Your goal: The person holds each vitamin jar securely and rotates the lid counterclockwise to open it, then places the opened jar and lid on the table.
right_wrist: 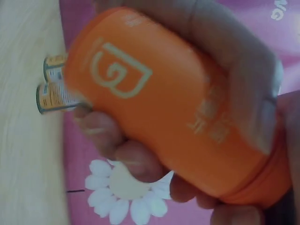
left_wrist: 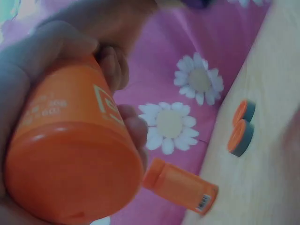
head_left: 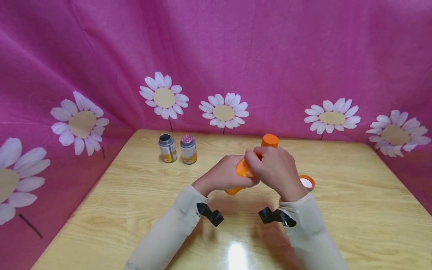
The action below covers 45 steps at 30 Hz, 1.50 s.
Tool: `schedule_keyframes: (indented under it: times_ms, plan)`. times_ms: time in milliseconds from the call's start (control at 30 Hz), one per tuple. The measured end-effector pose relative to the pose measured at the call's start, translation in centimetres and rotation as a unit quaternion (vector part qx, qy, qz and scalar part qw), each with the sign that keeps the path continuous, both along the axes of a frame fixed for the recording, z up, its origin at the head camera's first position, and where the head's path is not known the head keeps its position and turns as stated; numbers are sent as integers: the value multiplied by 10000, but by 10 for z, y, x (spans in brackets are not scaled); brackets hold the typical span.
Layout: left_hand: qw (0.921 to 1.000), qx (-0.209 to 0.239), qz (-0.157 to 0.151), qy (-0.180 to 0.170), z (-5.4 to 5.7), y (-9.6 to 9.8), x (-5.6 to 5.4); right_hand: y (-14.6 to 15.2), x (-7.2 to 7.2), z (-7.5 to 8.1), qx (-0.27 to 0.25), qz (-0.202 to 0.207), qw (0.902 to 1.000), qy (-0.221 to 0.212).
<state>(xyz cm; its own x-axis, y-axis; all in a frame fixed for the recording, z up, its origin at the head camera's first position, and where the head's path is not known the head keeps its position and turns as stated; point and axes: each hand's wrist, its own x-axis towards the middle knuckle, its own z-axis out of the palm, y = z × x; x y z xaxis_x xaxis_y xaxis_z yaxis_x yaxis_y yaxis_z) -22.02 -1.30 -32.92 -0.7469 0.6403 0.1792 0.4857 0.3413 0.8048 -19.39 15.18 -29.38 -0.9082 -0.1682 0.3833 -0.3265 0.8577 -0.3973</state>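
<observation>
Both hands hold one orange bottle (head_left: 243, 168) in the air over the table, tilted, its base toward the lower left in the head view. The left hand (head_left: 231, 170) wraps round the bottle's body, and its fingers (right_wrist: 136, 161) curl along the side in the right wrist view. At the other end the right hand (head_left: 278, 168) grips the orange cap (right_wrist: 276, 180), covering most of it. Pale lettering shows on the bottle's body, and the left wrist view looks at its smooth base.
A second capped orange bottle (head_left: 270, 140) stands behind the right hand. Two grey jars with yellow labels stand at the back left, one open (head_left: 167, 149) and one with a patterned pink top (head_left: 188, 150). Two orange-and-green lids (left_wrist: 241, 138) lie on the table (head_left: 135, 210) at right.
</observation>
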Motion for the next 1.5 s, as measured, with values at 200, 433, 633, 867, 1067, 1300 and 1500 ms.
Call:
schedule_keyframes:
  times_ms: [200, 433, 633, 867, 1067, 1300, 1500]
  plan:
    - [9998, 56, -139, 137, 2, 0, -1, 5, 6, 8, 82, 283, 9996, 5]
    - [9996, -215, -158, 117, 4, -2, -2, 13, 10, 12, -23, 692, 9964, -481]
    - [9992, -153, -371, -69, 6, -3, -3, 17, 11, 13, -348, 948, 9917, -799]
    - [9986, -82, -494, -166, 5, -4, -4, 22, 13, 15, -458, 1235, 9854, -1075]
    - [9986, -104, -494, -184, 5, -5, -5, 25, 15, 19, -443, 1481, 9828, -1010]
    - [9985, -162, -479, -221, 4, -6, -5, 28, 16, 22, -445, 1678, 9797, -1005]
    - [9977, -135, -558, -354, 2, -7, -5, 31, 16, 23, -498, 1905, 9738, -1136]
